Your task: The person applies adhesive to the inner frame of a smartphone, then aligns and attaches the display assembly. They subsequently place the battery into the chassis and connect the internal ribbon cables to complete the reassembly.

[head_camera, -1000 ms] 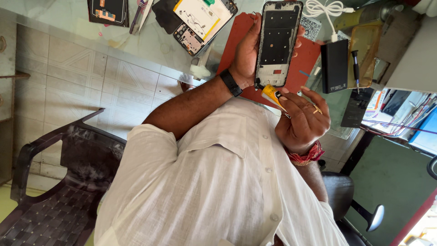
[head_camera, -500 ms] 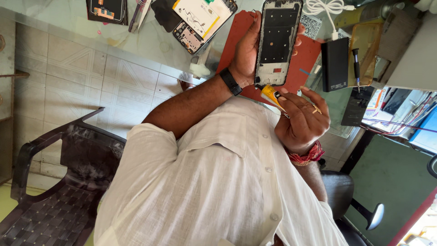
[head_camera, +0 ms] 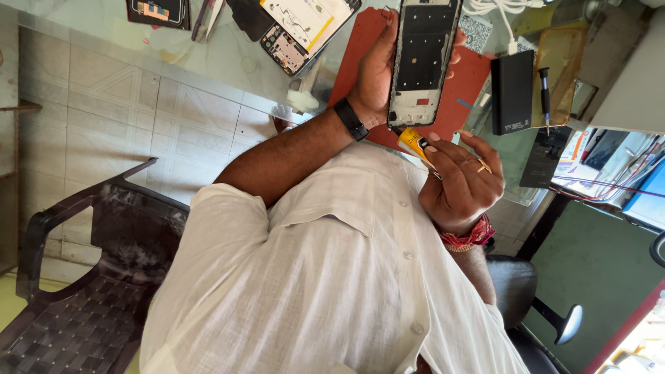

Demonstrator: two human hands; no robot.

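Little had moved since the earlier frames: both hands kept their positions and the phone mid-frame (head_camera: 424, 62) stayed upright in the grip, with only a slight shift of the view.

The left hand (head_camera: 374, 76) held the mid-frame by its long edge above the red work mat (head_camera: 478, 76), fingers wrapped around its side and closed on it. The right hand (head_camera: 460, 180) pinched a small yellow adhesive tube (head_camera: 410, 140) between thumb and fingers, the nozzle touching or just beside the lower corner of the mid-frame; contact could not be confirmed.

Recommended practice for this step, as judged from the view:
- Keep the mid-frame steady and support it on the mat if the grip tires.
- Squeeze the tube lightly, so that the bead stays thin and on the border only.
- Keep adhesive out of the cut-outs in the frame.

A black power bank (head_camera: 511, 90), a screwdriver (head_camera: 544, 93) and a detached display panel (head_camera: 305, 24) lay near on the glass tabletop (head_camera: 228, 55), well apart from the nozzle.
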